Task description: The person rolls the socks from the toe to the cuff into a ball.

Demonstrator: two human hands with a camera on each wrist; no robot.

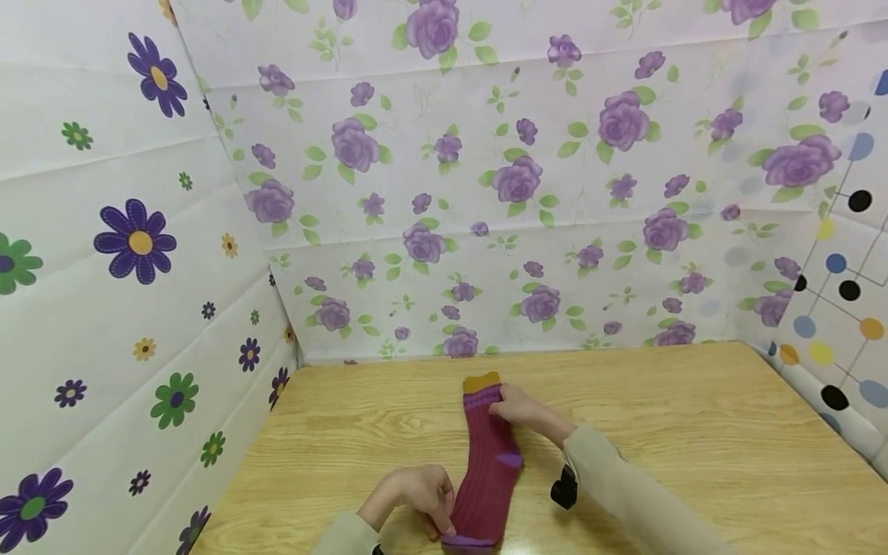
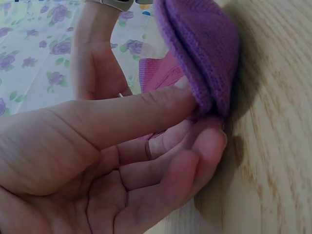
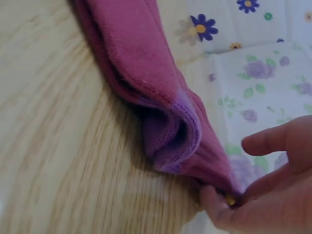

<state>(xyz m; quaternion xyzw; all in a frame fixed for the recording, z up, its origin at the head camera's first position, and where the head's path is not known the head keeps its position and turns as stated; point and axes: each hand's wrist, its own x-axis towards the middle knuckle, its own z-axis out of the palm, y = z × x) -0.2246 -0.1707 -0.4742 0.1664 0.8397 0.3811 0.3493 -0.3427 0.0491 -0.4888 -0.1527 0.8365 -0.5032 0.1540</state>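
Observation:
A maroon sock (image 1: 486, 478) with purple toe and heel patches and a mustard cuff lies lengthwise on the wooden table. Folded layers show at its heel (image 3: 173, 136); whether it is one sock or a stacked pair, I cannot tell. At the near end, my left hand (image 1: 426, 497) pinches the purple toe (image 2: 214, 53) between thumb and fingers, lifting it a little off the wood. My right hand (image 1: 519, 405) is at the far end and grips the edge beside the cuff (image 1: 482, 381), with one finger held apart from the fabric.
The wooden table (image 1: 694, 432) extends to both sides of the sock. Behind it hangs a sheet with purple roses (image 1: 516, 181), and flowered (image 1: 139, 243) and dotted (image 1: 849, 290) sheets stand left and right. A black device (image 1: 564, 488) is strapped at my right wrist.

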